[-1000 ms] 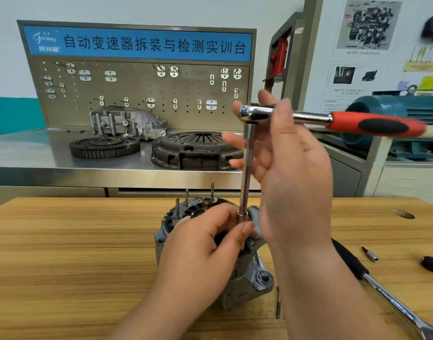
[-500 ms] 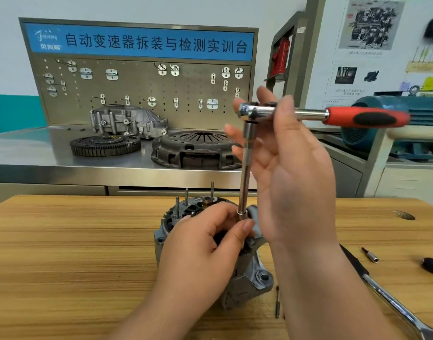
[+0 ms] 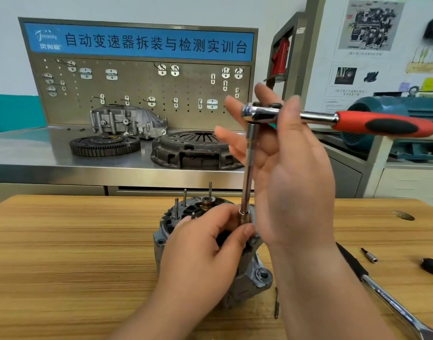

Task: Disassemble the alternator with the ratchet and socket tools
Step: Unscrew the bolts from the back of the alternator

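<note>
- Fingers (image 3: 218, 215) of the left hand (image 3: 205, 256) pinched the socket (image 3: 243, 215) at centre frame, seated on the alternator (image 3: 249, 283) standing on the table (image 3: 63, 253);
- right hand (image 3: 294, 182), fingers loosely spread, held the ratchet (image 3: 382, 123) head under its thumb, atop the extension (image 3: 248, 173);
- step: apparently loosening a rear fastener; the next move likely called for gripping the red handle and swinging it.

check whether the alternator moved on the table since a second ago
No. The alternator stands at the same spot, and its studs line up as before with the far edge of the table.
</note>
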Tool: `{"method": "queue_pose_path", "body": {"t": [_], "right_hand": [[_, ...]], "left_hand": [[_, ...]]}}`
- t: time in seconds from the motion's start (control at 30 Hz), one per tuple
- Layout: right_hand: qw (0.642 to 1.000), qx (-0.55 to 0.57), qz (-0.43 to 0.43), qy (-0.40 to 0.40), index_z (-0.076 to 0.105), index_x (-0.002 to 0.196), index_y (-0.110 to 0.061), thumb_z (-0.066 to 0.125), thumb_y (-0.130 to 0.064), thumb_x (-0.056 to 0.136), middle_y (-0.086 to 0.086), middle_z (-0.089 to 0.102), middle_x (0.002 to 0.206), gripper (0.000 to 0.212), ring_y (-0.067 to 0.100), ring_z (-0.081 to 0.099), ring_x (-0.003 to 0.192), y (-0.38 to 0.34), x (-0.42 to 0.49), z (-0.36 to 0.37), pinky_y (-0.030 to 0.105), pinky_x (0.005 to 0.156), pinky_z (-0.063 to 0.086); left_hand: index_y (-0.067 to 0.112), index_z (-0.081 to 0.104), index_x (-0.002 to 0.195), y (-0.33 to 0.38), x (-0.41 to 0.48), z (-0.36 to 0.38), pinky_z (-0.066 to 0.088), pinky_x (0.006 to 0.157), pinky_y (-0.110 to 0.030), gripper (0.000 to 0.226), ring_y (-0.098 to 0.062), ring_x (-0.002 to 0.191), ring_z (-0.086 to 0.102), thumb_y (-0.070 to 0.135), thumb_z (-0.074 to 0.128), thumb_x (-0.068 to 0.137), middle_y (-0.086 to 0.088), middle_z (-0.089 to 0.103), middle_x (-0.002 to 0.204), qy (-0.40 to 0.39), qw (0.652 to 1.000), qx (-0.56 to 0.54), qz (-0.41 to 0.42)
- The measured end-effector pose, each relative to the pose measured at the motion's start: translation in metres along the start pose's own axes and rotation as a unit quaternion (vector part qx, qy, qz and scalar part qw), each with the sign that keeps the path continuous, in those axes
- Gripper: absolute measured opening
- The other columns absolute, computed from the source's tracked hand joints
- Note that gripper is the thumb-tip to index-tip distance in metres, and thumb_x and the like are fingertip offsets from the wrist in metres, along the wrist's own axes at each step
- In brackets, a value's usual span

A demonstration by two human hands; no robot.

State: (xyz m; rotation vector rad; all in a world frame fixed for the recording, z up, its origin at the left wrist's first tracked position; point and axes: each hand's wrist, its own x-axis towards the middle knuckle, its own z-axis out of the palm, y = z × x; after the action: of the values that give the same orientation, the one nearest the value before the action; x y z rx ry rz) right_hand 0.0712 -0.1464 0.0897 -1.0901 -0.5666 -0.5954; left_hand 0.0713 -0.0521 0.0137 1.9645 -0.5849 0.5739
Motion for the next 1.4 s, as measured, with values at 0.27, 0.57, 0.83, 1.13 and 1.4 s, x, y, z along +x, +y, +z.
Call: {"method": "queue_pose_path", "body": {"t": [0.27, 0.57, 0.83, 1.13, 1.4], "right_hand": [[0.993, -0.064, -0.097, -0.037, 0.062, 0.122, -0.024, 0.05, -0.029, 0.097, -0.006, 0.068, 0.12, 0.029, 0.02, 0.069, 0.097, 0.003, -0.001, 0.004, 0.024, 0.084, 0.052], [0.995, 0.044, 0.078, -0.043, 0.061, 0.117, -0.02, 0.035, -0.049, 0.095, 0.001, 0.075, 0.097, 0.044, 0.02, 0.071, 0.079, -0.004, 0.005, -0.006, 0.026, 0.067, 0.055], [0.999, -0.01, -0.023, -0.033, 0.063, 0.115, -0.033, 0.051, -0.029, 0.093, -0.007, 0.067, 0.123, 0.025, 0.017, 0.07, 0.096, -0.002, 0.005, -0.006, 0.027, 0.078, 0.054], [0.992, 0.079, 0.094, -0.033, 0.062, 0.115, -0.021, 0.045, -0.045, 0.091, 0.002, 0.075, 0.101, 0.038, 0.02, 0.071, 0.081, 0.0, 0.007, -0.006, 0.026, 0.066, 0.055], [0.999, 0.042, -0.003, -0.025, 0.062, 0.118, -0.032, 0.049, -0.03, 0.095, -0.003, 0.067, 0.125, 0.026, 0.019, 0.071, 0.09, 0.0, 0.003, -0.002, 0.025, 0.07, 0.053]], "left_hand": [[0.032, 0.061, 0.093, 0.0, 0.0, -0.001, 0.054, 0.072, -0.042, 0.043, -0.016, 0.073, 0.066, 0.064, 0.042, 0.071, 0.006, 0.07, 0.079, 0.01, 1.0, -0.014, -0.018], [0.047, 0.054, 0.102, 0.003, 0.001, -0.002, 0.052, 0.072, -0.039, 0.024, -0.004, 0.074, 0.063, 0.053, 0.046, 0.081, 0.023, 0.068, 0.079, -0.007, 1.0, 0.013, -0.004], [0.034, 0.065, 0.075, -0.001, 0.005, -0.008, 0.043, 0.052, -0.013, 0.017, 0.002, 0.061, 0.059, 0.05, 0.06, 0.075, 0.019, 0.065, 0.065, 0.0, 0.999, -0.029, -0.021], [0.045, 0.062, 0.084, -0.001, 0.006, -0.012, 0.033, 0.051, -0.014, 0.008, 0.008, 0.055, 0.052, 0.045, 0.055, 0.087, 0.027, 0.059, 0.058, -0.054, 0.998, -0.022, -0.002], [0.036, 0.066, 0.086, -0.004, 0.006, -0.013, 0.041, 0.056, -0.019, 0.012, 0.002, 0.06, 0.058, 0.046, 0.059, 0.087, 0.02, 0.066, 0.067, -0.048, 0.998, -0.044, -0.005]]}}
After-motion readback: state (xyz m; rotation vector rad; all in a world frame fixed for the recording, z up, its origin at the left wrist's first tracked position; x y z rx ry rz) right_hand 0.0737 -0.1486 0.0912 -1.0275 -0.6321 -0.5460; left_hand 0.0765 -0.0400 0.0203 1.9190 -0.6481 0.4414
